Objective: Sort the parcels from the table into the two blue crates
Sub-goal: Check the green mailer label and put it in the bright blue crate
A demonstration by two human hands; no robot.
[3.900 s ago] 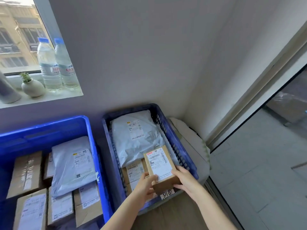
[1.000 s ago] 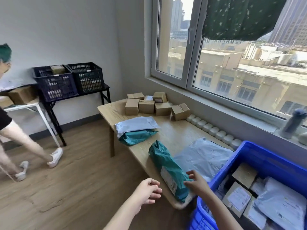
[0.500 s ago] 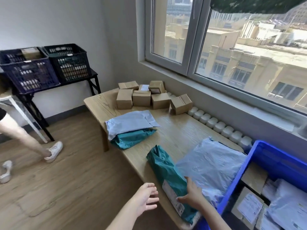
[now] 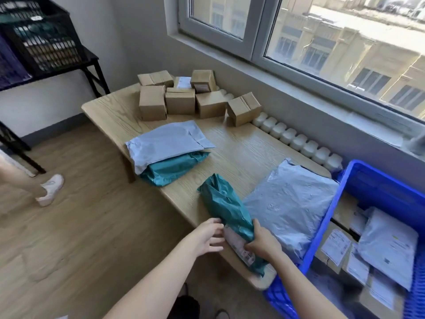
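Observation:
A teal mailer bag (image 4: 226, 208) with a white label lies at the near edge of the wooden table (image 4: 236, 155). My right hand (image 4: 262, 244) grips its near end over the label. My left hand (image 4: 207, 237) touches its left side with fingers spread. A large grey mailer (image 4: 289, 208) lies just right of it. Farther back, a grey mailer (image 4: 165, 141) sits on another teal one (image 4: 174, 169), and several cardboard boxes (image 4: 179, 100) cluster at the far end. One blue crate (image 4: 331, 217) stands at the right, holding labelled parcels.
A row of white bottles (image 4: 296, 140) lines the table's window side. Dark crates (image 4: 41, 35) sit on a black rack at the far left. Another person's leg and white shoe (image 4: 49, 187) are on the wood floor at the left.
After putting a box in the right crate, I turned to the table. My right hand closed on the teal mailer's near end, and my left hand came up to its side.

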